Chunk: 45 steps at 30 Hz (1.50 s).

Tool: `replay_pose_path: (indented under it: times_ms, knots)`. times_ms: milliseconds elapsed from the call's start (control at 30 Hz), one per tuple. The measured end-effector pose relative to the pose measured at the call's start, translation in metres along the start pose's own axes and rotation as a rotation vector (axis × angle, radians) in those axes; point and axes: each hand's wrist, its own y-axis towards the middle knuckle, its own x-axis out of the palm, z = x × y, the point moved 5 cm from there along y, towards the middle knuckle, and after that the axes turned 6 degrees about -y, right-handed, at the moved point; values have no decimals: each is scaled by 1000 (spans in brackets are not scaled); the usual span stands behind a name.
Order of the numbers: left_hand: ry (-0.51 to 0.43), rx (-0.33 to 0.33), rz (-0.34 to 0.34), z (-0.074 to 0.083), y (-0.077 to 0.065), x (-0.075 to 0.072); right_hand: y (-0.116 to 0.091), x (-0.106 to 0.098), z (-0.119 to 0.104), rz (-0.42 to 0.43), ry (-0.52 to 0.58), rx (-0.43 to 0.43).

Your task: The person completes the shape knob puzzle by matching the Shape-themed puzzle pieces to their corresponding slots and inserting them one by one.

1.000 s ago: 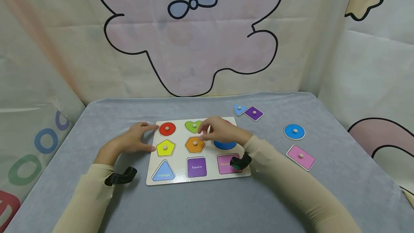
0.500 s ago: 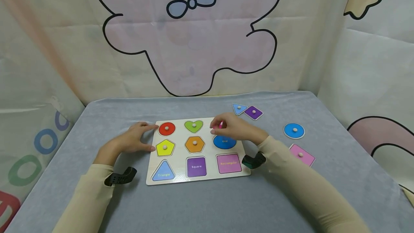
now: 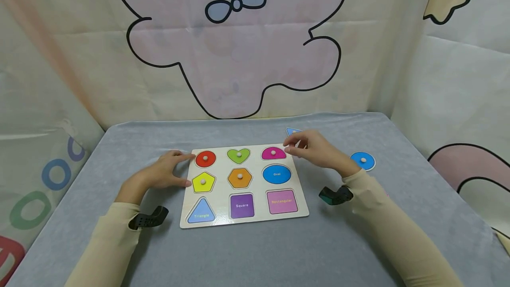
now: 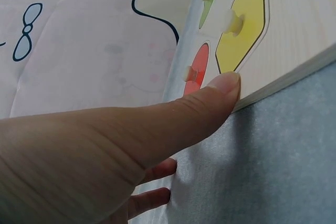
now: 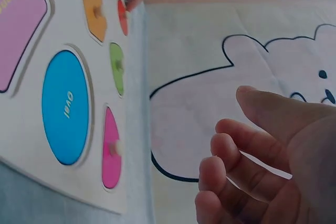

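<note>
A white wooden puzzle board (image 3: 222, 211) lies on the table. Knobbed pieces sit in it: a red circle (image 3: 205, 159), green heart (image 3: 238, 156), pink semicircle (image 3: 273, 153), yellow pentagon (image 3: 203, 182) and orange hexagon (image 3: 240, 178). The oval, triangle, square and rectangle recesses hold no pieces. My left hand (image 3: 161, 174) touches the board's left side, its thumb (image 4: 223, 85) on the edge beside the pentagon. Just off the upper right corner, my right hand (image 3: 314, 149) hovers with loosely bent fingers and nothing between them, as the right wrist view (image 5: 252, 166) also shows.
Behind the right hand, a light blue triangle piece (image 3: 292, 131) is partly hidden. A blue oval piece (image 3: 362, 160) lies right of it, by the sleeve. A grey cloth covers the table (image 3: 239, 256); printed curtains (image 3: 239, 70) hang behind.
My right hand has moved right, from above the board's middle, past the pink semicircle, to beyond the corner. It now hides the purple piece; the sleeve covers the pink rectangle. The left hand stays put.
</note>
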Motion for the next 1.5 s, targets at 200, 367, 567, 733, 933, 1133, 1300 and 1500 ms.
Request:
replay_pose_path:
  times_ms: [200,367,567,733,933,1133,1300,1500]
  knots:
    - [-6,-4,4,0,1,2,-10,-21,17,37,25,40]
    - [-5,1,0,1,-1,2,-15,-38,37,50,-8,95]
    - [-17,10,2,1,-6,0,-25,-59,72,35,-107,190]
    - [-21,11,3,0,-7,1,-36,-71,106,9,-146,234]
    - [-18,11,1,0,-9,0,-51,-81,140,-65,-165,310]
    - [-9,14,5,0,-9,-3,-64,-82,150,-190,-175,319]
    - [-9,21,3,1,-4,-3,-73,-79,157,-302,-181,387]
    - [-12,23,-6,2,0,-2,-75,-76,163,-330,-177,439]
